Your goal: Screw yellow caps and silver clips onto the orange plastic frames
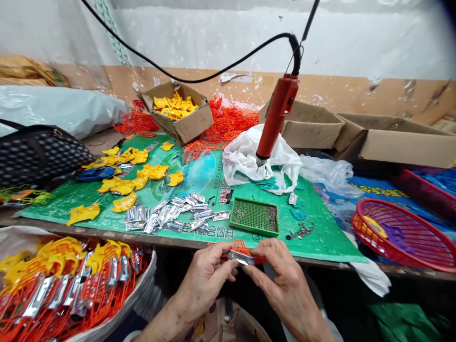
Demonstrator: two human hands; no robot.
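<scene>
My left hand (204, 278) and my right hand (287, 282) meet in front of the table edge. Between their fingertips they grip a shiny silver metal piece (241, 258), one hand at each end. A red-orange plastic part (239, 245) shows just behind it; whether the two are joined I cannot tell. Several similar metal pieces (167, 212) lie heaped on the green sheet (199, 175). To their right is a green gridded tray (256, 231) of small screws. A red electric screwdriver (278, 114) hangs above, tip down, untouched by either hand.
Yellow plastic parts (123, 186) are scattered at left, with more in a cardboard box (192, 124). A sack (151, 280) of orange, yellow and silver assemblies stands front left. Loose dark screws (301, 231) lie right of the tray; a red basket (402, 256) sits farther right.
</scene>
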